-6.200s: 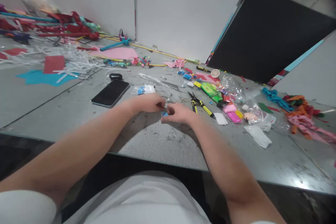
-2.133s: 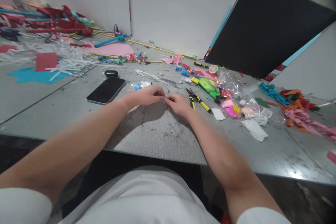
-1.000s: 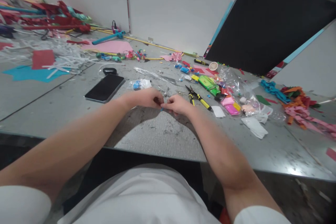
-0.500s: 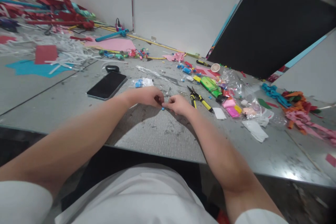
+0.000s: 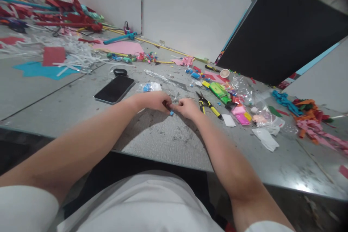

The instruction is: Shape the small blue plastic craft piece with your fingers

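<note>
Grey and scuffed, the worktop [image 5: 81,105] carries a scatter of craft scraps as a person in a white top works with both bare arms stretched forward. The left hand [image 5: 154,100] and the right hand [image 5: 187,107] meet fingertip to fingertip near the middle of the surface, both pinched together on a small blue piece [image 5: 171,113] that shows just below the joined fingers, close to the worktop; whether it touches the surface cannot be told. Just beside the right hand lie yellow-handled pliers [image 5: 208,106], their jaws pointing away from the person, with a white paper square [image 5: 228,120] next to the handle ends. Beyond the pliers sit a green block [image 5: 219,90], pink blocks [image 5: 240,114] and crumpled clear plastic bags [image 5: 241,87]. To the left of the left hand a black phone [image 5: 115,89] lies face up, with a small black case [image 5: 120,72] just behind it and a clear packet holding something blue [image 5: 149,87] between the phone and the hands. Farther left, white paper strips [image 5: 76,53] lie over a teal sheet [image 5: 38,70] and a red square [image 5: 53,55]. At the right edge, pink, orange and blue paper curls [image 5: 310,116] are heaped well apart from the hands. White panels [image 5: 195,11] and a black board [image 5: 282,32] stand at the back.
</note>
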`<state>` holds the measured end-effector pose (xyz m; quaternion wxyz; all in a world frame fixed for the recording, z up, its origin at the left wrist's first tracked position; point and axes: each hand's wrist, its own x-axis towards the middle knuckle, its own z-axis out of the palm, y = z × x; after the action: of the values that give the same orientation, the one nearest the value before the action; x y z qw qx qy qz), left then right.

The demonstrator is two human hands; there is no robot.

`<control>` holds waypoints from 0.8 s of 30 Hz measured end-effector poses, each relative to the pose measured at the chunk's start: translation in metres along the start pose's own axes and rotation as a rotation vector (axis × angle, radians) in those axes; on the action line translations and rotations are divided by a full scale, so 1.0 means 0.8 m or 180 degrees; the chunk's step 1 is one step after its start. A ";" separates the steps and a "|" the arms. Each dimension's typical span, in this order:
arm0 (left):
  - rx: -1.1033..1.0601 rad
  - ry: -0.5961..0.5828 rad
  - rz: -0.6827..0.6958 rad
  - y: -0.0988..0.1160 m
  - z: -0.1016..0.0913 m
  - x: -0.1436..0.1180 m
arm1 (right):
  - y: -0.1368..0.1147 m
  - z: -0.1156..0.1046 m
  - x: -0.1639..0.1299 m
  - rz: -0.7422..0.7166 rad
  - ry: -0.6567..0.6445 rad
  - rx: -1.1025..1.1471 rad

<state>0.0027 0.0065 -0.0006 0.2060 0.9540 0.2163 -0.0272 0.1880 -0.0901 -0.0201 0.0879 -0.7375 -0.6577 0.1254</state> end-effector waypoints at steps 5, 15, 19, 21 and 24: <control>-0.0100 0.0033 -0.0058 0.000 0.000 0.000 | -0.003 0.002 0.002 -0.0053 0.0077 -0.0138; -0.0217 0.0525 -0.0556 0.008 -0.010 -0.005 | -0.002 0.002 -0.002 -0.0192 0.0107 -0.0134; -0.0193 0.0651 -0.0638 0.010 -0.008 -0.006 | -0.007 -0.005 -0.001 -0.0312 0.0057 -0.0158; -0.0160 0.0659 -0.0662 0.013 -0.007 -0.007 | -0.007 -0.006 -0.001 -0.0355 0.0022 -0.0139; -0.0107 0.0651 -0.0701 0.018 -0.005 -0.008 | -0.005 -0.005 -0.001 -0.0346 0.0026 -0.0084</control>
<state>0.0029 -0.0058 0.0095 0.1946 0.9187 0.3399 0.0513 0.1856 -0.0905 -0.0153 0.0874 -0.7023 -0.6981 0.1088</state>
